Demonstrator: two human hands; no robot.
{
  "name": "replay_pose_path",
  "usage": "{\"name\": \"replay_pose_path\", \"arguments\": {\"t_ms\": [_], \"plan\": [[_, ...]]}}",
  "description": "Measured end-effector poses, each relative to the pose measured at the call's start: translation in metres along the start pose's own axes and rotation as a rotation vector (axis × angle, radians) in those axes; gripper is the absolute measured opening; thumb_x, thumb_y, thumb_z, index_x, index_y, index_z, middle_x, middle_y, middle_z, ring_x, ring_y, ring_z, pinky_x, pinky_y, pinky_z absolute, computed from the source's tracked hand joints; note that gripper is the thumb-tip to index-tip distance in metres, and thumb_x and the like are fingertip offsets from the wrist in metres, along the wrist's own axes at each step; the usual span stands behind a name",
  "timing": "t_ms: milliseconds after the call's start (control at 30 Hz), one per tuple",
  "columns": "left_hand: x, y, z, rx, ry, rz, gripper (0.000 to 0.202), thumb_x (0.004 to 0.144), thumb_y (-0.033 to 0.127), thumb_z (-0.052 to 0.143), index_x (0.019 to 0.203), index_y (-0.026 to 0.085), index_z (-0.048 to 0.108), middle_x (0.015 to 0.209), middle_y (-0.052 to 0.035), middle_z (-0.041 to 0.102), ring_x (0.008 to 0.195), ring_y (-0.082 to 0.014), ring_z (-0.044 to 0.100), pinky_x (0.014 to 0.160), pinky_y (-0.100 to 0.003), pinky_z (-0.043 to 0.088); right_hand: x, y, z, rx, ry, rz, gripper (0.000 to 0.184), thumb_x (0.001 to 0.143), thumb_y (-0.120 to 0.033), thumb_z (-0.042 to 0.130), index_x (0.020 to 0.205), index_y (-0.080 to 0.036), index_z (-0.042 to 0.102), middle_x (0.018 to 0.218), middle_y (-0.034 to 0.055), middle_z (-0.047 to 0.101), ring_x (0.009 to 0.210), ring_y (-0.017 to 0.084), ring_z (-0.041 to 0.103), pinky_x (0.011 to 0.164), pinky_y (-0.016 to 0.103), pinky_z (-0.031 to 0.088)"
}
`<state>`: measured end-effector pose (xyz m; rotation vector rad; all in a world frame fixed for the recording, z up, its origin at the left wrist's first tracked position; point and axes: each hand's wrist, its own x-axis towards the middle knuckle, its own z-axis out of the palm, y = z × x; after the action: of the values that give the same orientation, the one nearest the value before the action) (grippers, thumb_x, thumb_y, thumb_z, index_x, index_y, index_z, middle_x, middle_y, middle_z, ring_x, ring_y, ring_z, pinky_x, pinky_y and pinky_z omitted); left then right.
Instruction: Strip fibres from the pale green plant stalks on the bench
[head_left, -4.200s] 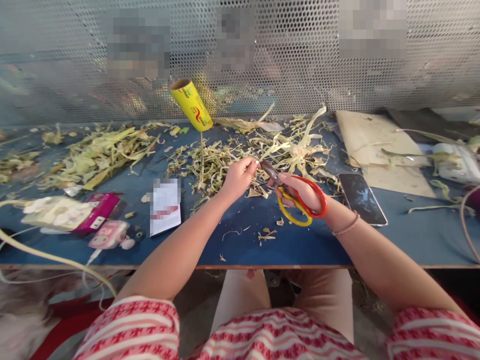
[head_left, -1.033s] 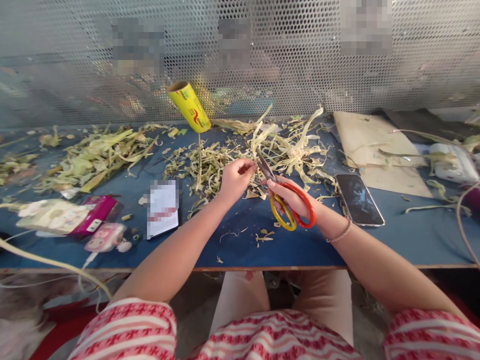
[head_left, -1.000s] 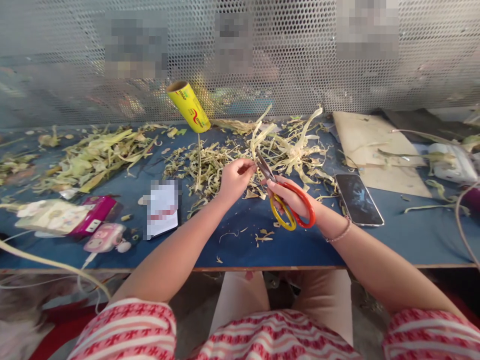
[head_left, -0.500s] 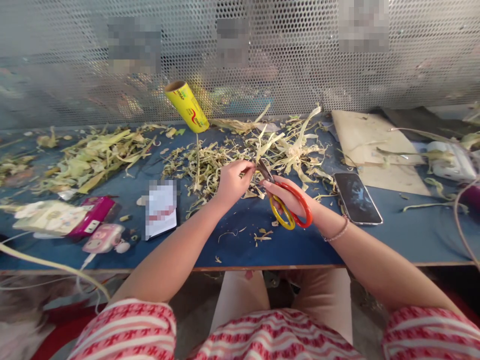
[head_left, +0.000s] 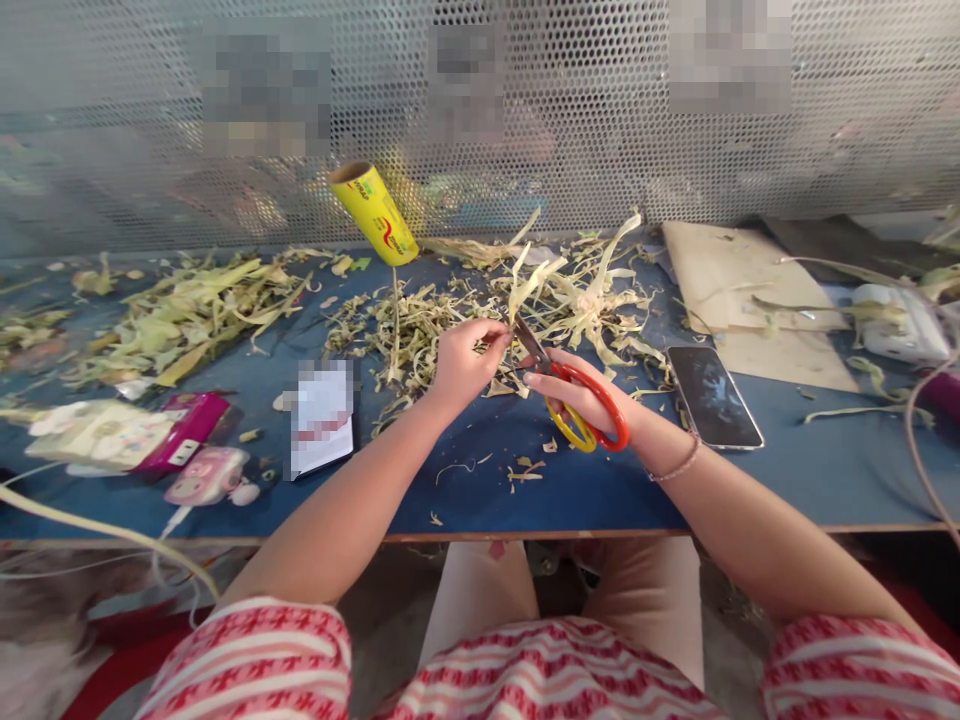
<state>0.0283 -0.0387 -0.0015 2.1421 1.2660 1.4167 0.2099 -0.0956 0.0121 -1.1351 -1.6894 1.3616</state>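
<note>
My right hand (head_left: 581,395) grips scissors (head_left: 592,415) with one red and one yellow handle loop; the blades point up and left toward my left hand (head_left: 463,360). My left hand is closed in a pinch on a pale green leaf strip (head_left: 529,280) that rises just behind the blades. Both hands hover over the blue table (head_left: 825,470), in front of a heap of cut pale strips (head_left: 592,300).
A yellow roll (head_left: 375,212) stands tilted on a stick at the back. More leaf scraps (head_left: 195,310) lie left. A phone (head_left: 714,396) and cardboard (head_left: 742,285) lie right. A white card (head_left: 322,415), pink items (head_left: 191,430) and cables (head_left: 90,515) sit left. A perforated metal screen (head_left: 600,120) closes the back.
The strip in my left hand has shifted slightly and the scissors have tilted a little; both hands stay in nearly the same place.
</note>
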Motion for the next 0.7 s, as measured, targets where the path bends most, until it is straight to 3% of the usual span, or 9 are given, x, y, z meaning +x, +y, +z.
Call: {"name": "replay_pose_path", "arguments": {"t_ms": [367, 700], "plan": [[0.0002, -0.0020, 0.0013, 0.038, 0.007, 0.056, 0.011, 0.076, 0.021, 0.060, 0.073, 0.016, 0.069, 0.072, -0.0032, 0.073, 0.067, -0.0124, 0.064, 0.068, -0.025, 0.051, 0.0016, -0.0003, 0.0022, -0.096, 0.044, -0.033, 0.030, 0.086, -0.046, 0.053, 0.096, -0.018, 0.058, 0.055, -0.0059, 0.046, 0.050, 0.009, 0.043, 0.048, 0.023, 0.036], [-0.0012, -0.0009, 0.0030, -0.034, 0.021, -0.017, 0.010, 0.075, 0.022, 0.061, 0.074, 0.015, 0.069, 0.071, -0.0034, 0.072, 0.065, -0.0120, 0.063, 0.067, -0.025, 0.051, 0.0039, -0.0008, 0.0021, -0.206, 0.118, -0.095, 0.022, 0.083, -0.038, 0.053, 0.083, -0.016, 0.058, 0.059, -0.0037, 0.049, 0.058, 0.011, 0.047, 0.058, 0.025, 0.036]]}}
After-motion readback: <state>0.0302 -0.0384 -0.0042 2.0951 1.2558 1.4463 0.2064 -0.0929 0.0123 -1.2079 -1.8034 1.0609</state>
